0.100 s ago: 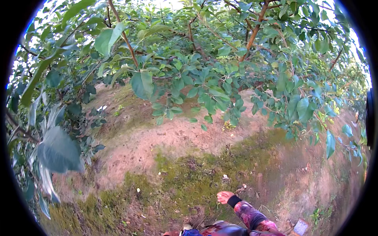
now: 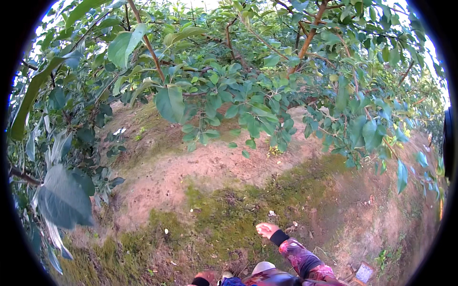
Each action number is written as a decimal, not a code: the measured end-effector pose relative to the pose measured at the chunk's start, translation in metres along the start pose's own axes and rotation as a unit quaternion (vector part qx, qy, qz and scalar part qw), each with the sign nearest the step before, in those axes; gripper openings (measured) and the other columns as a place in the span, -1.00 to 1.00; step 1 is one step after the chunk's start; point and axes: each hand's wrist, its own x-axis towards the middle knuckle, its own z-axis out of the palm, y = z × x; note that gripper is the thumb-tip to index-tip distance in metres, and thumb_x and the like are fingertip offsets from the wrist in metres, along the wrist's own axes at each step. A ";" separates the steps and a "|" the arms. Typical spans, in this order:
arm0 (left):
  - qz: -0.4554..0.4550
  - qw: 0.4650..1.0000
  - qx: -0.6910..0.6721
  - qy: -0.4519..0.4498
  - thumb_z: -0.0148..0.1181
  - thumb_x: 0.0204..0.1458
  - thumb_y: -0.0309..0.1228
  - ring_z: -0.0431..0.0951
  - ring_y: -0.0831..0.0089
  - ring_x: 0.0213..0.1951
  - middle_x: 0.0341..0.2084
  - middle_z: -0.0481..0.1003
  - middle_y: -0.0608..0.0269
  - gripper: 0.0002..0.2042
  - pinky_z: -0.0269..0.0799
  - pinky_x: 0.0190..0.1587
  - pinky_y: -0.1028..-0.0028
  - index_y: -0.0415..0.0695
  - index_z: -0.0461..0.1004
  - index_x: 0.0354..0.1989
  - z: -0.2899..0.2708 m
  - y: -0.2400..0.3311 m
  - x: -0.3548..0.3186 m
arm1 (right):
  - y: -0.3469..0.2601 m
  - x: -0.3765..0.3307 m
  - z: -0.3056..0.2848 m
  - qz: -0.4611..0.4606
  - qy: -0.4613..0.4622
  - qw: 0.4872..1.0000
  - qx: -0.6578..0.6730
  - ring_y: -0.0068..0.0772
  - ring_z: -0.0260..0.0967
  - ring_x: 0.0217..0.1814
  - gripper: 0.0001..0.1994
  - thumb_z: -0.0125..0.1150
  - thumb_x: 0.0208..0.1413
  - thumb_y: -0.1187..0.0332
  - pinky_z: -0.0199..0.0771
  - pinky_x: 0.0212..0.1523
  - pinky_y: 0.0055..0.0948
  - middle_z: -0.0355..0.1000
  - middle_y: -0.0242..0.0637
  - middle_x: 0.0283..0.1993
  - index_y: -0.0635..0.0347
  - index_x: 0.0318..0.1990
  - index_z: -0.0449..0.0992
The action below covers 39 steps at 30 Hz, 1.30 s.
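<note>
My right hand [image 2: 267, 229] reaches out from a pink-and-purple patterned sleeve [image 2: 296, 254] with a black cuff. It hangs over mossy ground, its fingers loosely bent and apart, with nothing visible in them. Low at the bottom edge, my left hand [image 2: 207, 275] shows small and blurred beside a black cuff; its fingers cannot be made out. Between the hands, a pale rounded shape [image 2: 263, 267], perhaps a shoe tip, sticks out past my clothes. Neither hand touches the leafy branches [image 2: 255, 112] ahead.
Reddish bare soil [image 2: 214, 162] and green moss [image 2: 224, 205] cover the ground. A large leaf [image 2: 64, 198] hangs close on the left. Thicker brown branches [image 2: 310, 38] cross the foliage above. A small pale, wood-edged object [image 2: 364, 272] lies at the lower right.
My right hand has moved slightly left and up. My left hand has come further into view at the bottom edge, and the pale rounded shape shows more.
</note>
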 end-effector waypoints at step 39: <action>0.267 0.611 -0.347 0.659 0.03 0.26 -0.41 0.46 0.51 -0.11 -0.17 0.51 0.23 -0.75 0.35 0.01 0.48 -0.29 0.43 0.01 -0.563 0.308 -0.020 | -0.429 0.174 0.076 -0.421 -0.147 0.887 -0.121 -0.51 0.54 -0.32 -0.76 0.08 0.26 0.39 0.53 -0.26 -0.54 0.54 -0.27 -0.29 0.36 -0.03 0.51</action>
